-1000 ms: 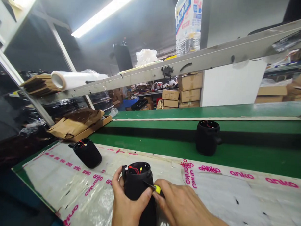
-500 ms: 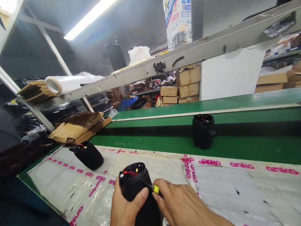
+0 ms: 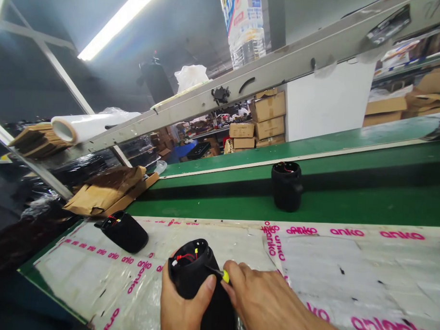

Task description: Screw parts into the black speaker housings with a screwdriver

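My left hand (image 3: 186, 298) is wrapped round a black cylindrical speaker housing (image 3: 218, 309), tilted, its open end toward the far side. Red wires with white and yellow connectors show inside the rim. In my right hand (image 3: 262, 296) is pinched a small tool with a yellow handle (image 3: 225, 277). Its thin dark tip touches the housing's side just below the rim, close to my left thumb; whether it is a blade or a pick I cannot tell. A second black housing (image 3: 125, 232) lies tilted to the left on the sheet, wires showing in its opening.
Another black housing (image 3: 286, 189) stands upright on the green belt (image 3: 204, 203). Printed plastic sheeting (image 3: 306, 269) covers the worktop. Flattened cardboard (image 3: 107, 190) lies at the left. A metal rail (image 3: 273, 73) crosses above, bearing a bottle (image 3: 242, 31) and a film roll (image 3: 95, 124).
The view has swung slightly, so most background things sit farther left. My hands keep nearly the same hold, with the tool's tip still at the housing's side.
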A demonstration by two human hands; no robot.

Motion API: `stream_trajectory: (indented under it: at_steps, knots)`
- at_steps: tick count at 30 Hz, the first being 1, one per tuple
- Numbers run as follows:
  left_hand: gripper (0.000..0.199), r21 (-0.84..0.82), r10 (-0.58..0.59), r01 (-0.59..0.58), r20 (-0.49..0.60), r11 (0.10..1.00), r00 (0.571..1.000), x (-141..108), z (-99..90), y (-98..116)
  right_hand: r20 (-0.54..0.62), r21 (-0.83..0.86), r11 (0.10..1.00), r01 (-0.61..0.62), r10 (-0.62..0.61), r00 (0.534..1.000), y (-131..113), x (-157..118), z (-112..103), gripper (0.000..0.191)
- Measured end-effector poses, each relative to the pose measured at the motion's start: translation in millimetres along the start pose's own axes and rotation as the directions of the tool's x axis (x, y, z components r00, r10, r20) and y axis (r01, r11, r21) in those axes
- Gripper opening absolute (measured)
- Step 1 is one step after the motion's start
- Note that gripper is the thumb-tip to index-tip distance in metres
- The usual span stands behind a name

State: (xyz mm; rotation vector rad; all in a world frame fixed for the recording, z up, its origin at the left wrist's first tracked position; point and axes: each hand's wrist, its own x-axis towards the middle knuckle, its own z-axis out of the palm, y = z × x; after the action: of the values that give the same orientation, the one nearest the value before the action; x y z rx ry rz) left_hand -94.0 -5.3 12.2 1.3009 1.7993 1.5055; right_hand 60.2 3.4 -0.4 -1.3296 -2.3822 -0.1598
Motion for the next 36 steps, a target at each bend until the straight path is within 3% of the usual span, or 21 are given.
stream_trajectory:
  at_steps: [9, 18, 25, 29, 36]
  knots:
    - [0.065, 0.1, 0.056, -0.048, -0.075, 0.994, 0.996, -0.3, 3.4, -1.4, -0.082, -0.097, 0.991, 0.09, -0.098, 0.992, -0.7, -1.1, 1.8, 0.028]
    - [0.072, 0.123, 0.064, -0.056, -0.063, 0.991, 0.996, 2.6, 3.3, -2.2, -0.114, -0.071, 0.993, 0.096, -0.104, 0.988, 0.1, 1.7, 2.6, 0.027]
    - [0.082, 0.023, 0.067, -0.067, -0.001, 0.997, 0.998, 1.0, -2.4, -1.3, -0.025, 0.056, 0.996, 0.066, -0.065, 0.998, 2.6, 0.8, -13.8, 0.022]
    - [0.085, -0.154, -0.083, 0.091, 0.06, 0.984, 0.995, 5.7, -11.5, -9.4, -0.074, 0.144, 0.983, 0.115, -0.105, 0.992, 6.8, 0.3, -25.3, 0.02]
    - [0.092, -0.128, -0.045, 0.057, 0.091, 0.99, 0.995, 3.5, -18.7, -11.3, -0.047, 0.115, 0.986, 0.116, -0.112, 0.993, 5.2, 1.3, -10.7, 0.022]
